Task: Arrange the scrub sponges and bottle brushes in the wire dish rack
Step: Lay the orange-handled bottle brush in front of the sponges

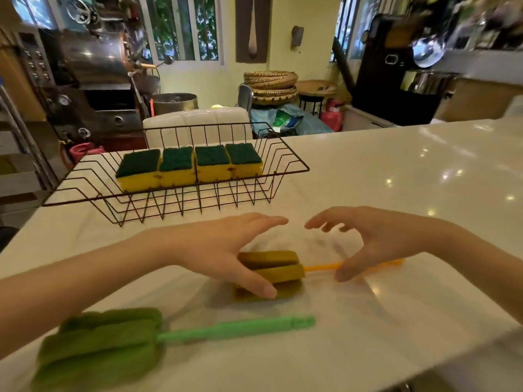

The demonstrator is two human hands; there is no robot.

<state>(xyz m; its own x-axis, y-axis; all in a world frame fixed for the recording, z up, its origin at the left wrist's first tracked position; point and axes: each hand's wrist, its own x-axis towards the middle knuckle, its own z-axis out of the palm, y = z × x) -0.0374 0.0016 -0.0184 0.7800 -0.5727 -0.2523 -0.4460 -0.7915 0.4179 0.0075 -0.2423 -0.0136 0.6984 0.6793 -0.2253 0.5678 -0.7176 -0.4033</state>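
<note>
Beyond your white countertop (396, 171) stands a white padded chair (198, 123); left of the chair you see a steel machine (93, 80), right of it stacked woven baskets (271, 86).

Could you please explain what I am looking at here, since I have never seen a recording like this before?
There is no machine here: a camera worn on a person's head looks forward and down at their two bare hands. On the white counter stands a wire dish rack holding four scrub sponges in a row. Nearer the person lie two bottle brushes. The left hand and right hand, both open, hover over the orange bottle brush; whether they touch it is unclear. The green bottle brush lies untouched, closest to the camera.
</note>
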